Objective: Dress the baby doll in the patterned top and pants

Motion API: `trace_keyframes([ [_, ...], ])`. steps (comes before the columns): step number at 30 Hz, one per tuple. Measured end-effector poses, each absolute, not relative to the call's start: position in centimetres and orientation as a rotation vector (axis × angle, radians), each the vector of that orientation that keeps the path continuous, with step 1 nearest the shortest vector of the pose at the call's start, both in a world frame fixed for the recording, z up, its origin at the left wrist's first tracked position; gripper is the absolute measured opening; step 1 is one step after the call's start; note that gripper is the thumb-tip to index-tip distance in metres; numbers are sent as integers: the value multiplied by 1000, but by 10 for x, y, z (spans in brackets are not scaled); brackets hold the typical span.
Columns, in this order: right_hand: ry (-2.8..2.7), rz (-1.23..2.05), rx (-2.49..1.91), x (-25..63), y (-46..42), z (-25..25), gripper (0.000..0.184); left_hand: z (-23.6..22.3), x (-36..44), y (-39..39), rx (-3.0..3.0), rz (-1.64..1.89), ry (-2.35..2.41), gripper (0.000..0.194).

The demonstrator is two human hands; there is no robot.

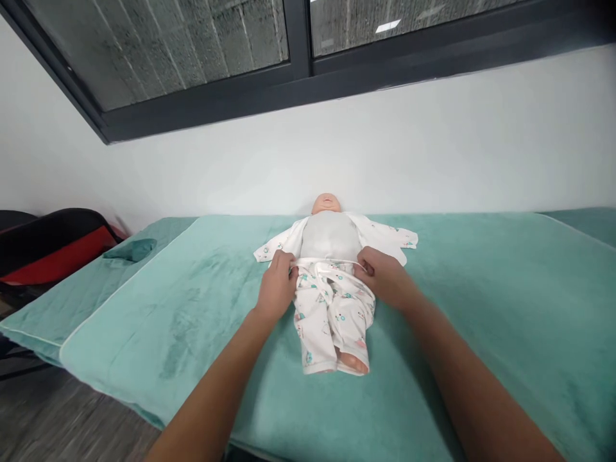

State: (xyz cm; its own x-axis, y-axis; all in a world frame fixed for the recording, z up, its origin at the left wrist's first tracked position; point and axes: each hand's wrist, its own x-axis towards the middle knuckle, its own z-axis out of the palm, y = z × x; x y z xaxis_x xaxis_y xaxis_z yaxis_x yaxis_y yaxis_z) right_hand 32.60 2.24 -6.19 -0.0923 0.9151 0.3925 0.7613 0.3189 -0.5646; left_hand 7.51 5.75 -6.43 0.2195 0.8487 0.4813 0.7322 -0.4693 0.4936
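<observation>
Where the grey wood-look floor (72,410) shows at lower left, a black and red padded seat (67,250) stands beside a broad bed (192,308) covered in teal plush cloth with pale piping. Near the seat, a small teal cushion-like bundle (129,250) lies on the bed's left end. Further right, the person's left hand (279,285) reaches in from below, its grip pinching the waistband at one side of a pair of white cotton trousers (315,340) printed with small coloured figures. The trousers are on a baby doll (330,234) with a pale, smooth torso, lying on its back at the middle of the bed, its head beside the white wall (433,147) and its legs toward the person. Around the torso, a white long-sleeved jacket (385,234) with a similar print lies open, its sleeves spread out to either side. Both trouser legs cover the doll's legs almost wholly; a bare foot shows at the right hem. On the right side of the waist, the person's right hand (385,276) holds the same waistband, its grip closed on the edge. Across the top runs a window (298,38) with a dark frame.
</observation>
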Motion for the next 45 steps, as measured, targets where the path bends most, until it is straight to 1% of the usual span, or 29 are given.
trace_keyframes([
  [2,-1828,223,-1526,328,26,-68,16,-62,80,64,2246,1035,1440,19],
  [3,-1799,237,-1537,330,29,-71,13,-60,80,65,2164,991,1387,16],
  [5,-1756,315,-1550,332,32,-76,14,-56,78,65,1938,899,1296,12],
  [8,-1736,455,-1562,335,35,-79,19,-54,69,62,1610,818,1198,33],
  [9,-1750,508,-1551,337,35,-79,20,-55,66,60,1541,803,1170,36],
  [16,-1795,932,-1336,355,29,-74,21,-58,49,57,1419,612,929,25],
  [21,-1780,1043,-1198,353,29,-78,15,-56,40,60,1366,534,815,23],
  [24,-1730,1151,-1244,350,30,-80,22,-59,38,62,1334,553,754,20],
  [26,-1685,1266,-1228,351,31,-82,26,-62,37,63,1313,540,742,21],
  [28,-1676,1323,-1193,351,31,-84,23,-64,37,63,1293,518,749,26],
  [30,-1707,1297,-1204,352,32,-85,15,-65,37,62,1285,502,763,28],
  [32,-1740,1224,-1250,353,32,-86,8,-66,38,61,1306,502,775,24],
  [34,-1745,1166,-1274,351,33,-88,8,-66,40,58,1355,555,771,21],
  [36,-1700,1132,-1262,348,35,-90,18,-66,41,56,1392,657,761,19],
  [39,-1628,1083,-1208,340,38,-92,44,-69,43,53,1370,797,816,20],
  [40,-1623,1059,-1203,337,39,-92,49,-71,45,52,1345,836,857,22],
  [42,-1631,1008,-1248,334,39,-91,50,-73,49,53,1288,930,932,27],
  [45,-1561,887,-1363,333,40,-90,40,-74,57,54,1223,1074,992,30],
])
